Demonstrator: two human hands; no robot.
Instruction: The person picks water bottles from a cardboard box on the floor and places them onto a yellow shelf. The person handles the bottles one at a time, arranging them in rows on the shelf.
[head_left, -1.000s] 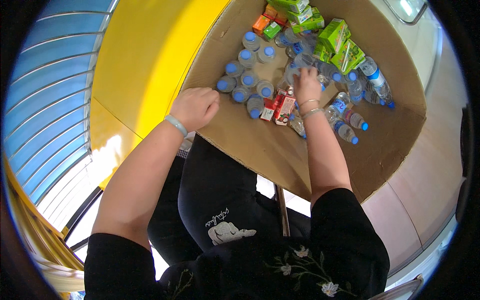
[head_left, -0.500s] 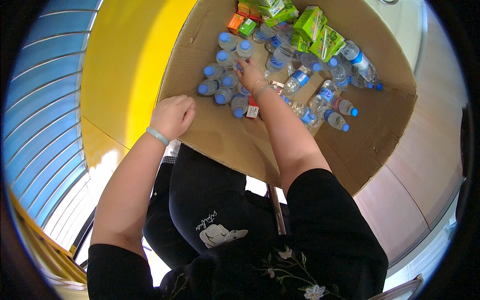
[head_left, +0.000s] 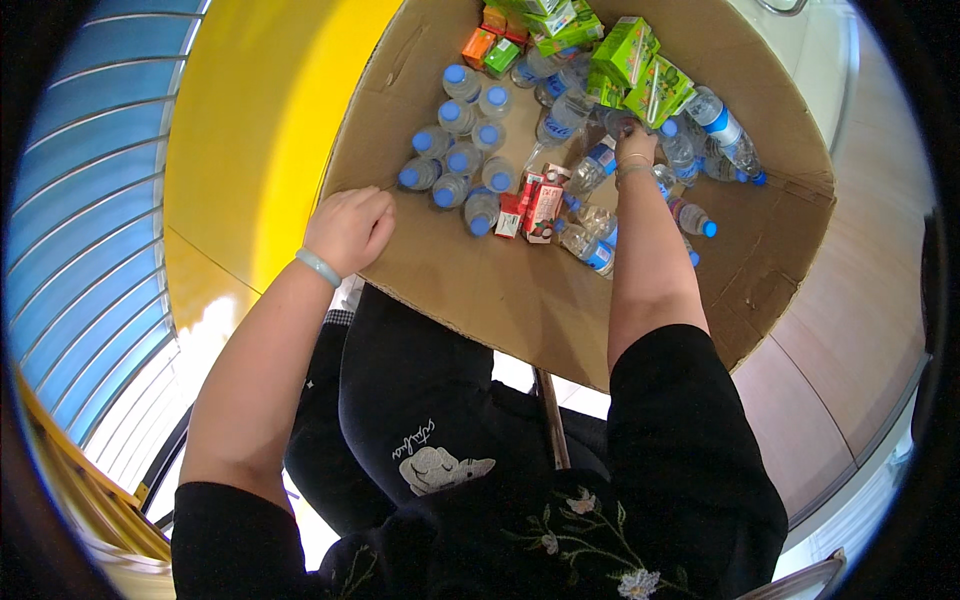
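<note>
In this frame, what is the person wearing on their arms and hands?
Both forearms are bare below short black sleeves. The left hand has a pale green bangle at the wrist; the right hand has thin bracelets at the wrist. No gloves.

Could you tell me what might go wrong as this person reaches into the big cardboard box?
The right hand reaches deep among loose bottles lying on their sides beside the green cartons; pulling one out could roll or shift its neighbours. The left hand grips the cardboard box at its near rim, so leaning harder might bend that wall. The upright bottles could tip if nudged.
</note>
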